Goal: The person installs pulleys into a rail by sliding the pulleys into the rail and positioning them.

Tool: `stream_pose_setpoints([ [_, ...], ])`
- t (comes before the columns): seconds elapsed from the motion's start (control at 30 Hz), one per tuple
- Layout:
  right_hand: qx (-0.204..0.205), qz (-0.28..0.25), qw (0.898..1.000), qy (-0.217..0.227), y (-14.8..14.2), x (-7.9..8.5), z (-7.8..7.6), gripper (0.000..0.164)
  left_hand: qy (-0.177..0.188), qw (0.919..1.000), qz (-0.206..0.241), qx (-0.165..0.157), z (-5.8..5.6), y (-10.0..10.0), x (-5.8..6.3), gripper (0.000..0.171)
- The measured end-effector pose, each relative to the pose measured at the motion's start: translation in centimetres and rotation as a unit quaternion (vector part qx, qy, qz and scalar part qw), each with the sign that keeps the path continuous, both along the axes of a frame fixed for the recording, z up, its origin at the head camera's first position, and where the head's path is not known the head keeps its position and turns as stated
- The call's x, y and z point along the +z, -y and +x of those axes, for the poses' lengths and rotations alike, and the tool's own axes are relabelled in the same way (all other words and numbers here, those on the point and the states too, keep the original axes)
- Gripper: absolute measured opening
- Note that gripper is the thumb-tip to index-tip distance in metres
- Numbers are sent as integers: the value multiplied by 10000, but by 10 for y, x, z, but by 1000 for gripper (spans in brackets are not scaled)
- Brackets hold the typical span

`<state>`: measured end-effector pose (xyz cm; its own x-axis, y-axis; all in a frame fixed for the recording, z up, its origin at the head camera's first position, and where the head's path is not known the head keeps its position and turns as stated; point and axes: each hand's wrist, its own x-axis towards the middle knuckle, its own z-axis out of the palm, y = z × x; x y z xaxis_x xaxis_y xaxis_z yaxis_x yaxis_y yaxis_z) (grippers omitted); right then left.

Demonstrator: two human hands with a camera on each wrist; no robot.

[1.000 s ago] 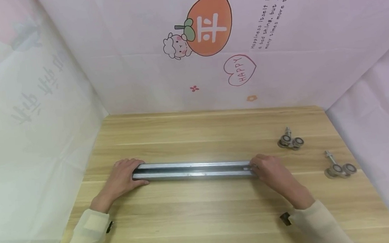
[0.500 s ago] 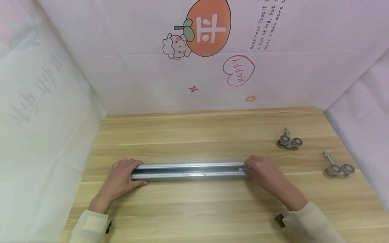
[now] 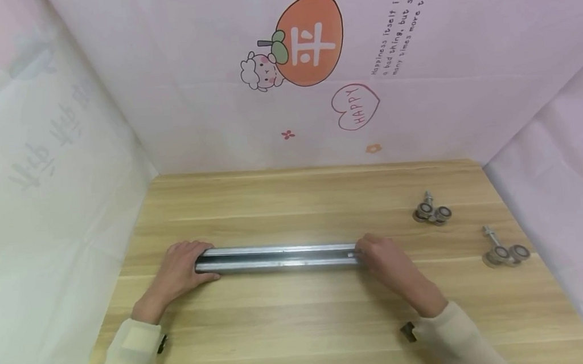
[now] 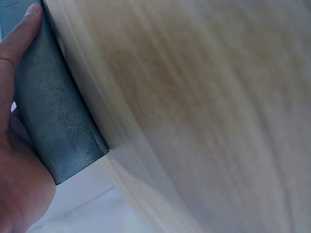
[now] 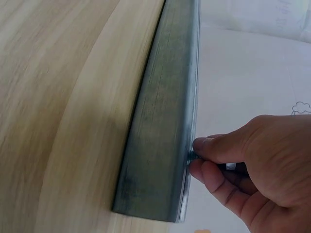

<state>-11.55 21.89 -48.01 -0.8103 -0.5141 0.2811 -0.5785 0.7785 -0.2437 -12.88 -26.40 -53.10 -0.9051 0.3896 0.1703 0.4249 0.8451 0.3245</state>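
Two hands on one steel rail [image 3: 282,257], which lies slot-up mid desk [image 3: 292,325], roughly parallel to the far edge. Left-hand grip [image 3: 179,269] has the end nearer the left edge, thumb on the near side, fingers over the far side, I'd guess to stop it skidding. Right-hand grip [image 3: 389,263] pinches a threaded stud [image 5: 193,155] poking from the slot; facing up probably keeps it reachable. Can't see what's underneath. One roller trolley [image 3: 424,210] sits towards the far right corner, a twin trolley [image 3: 501,254] by the right edge, handy but clear of the rail.
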Motion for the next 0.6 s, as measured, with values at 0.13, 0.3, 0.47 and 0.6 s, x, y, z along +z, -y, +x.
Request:
stream_pose_setpoints([
  [0.13,-13,5,10000,-64,6,0,0,14,21,10000,18,18,0,1,-1,69],
  [0.3,-65,59,10000,-37,9,-2,0,15,35,10000,32,19,0,0,0,69],
  [0.47,-49,99,9999,7,14,-2,0,19,29,10000,28,25,1,0,0,69],
  [0.6,14,76,10000,2,18,-2,0,21,59,10000,46,45,1,0,-1,69],
])
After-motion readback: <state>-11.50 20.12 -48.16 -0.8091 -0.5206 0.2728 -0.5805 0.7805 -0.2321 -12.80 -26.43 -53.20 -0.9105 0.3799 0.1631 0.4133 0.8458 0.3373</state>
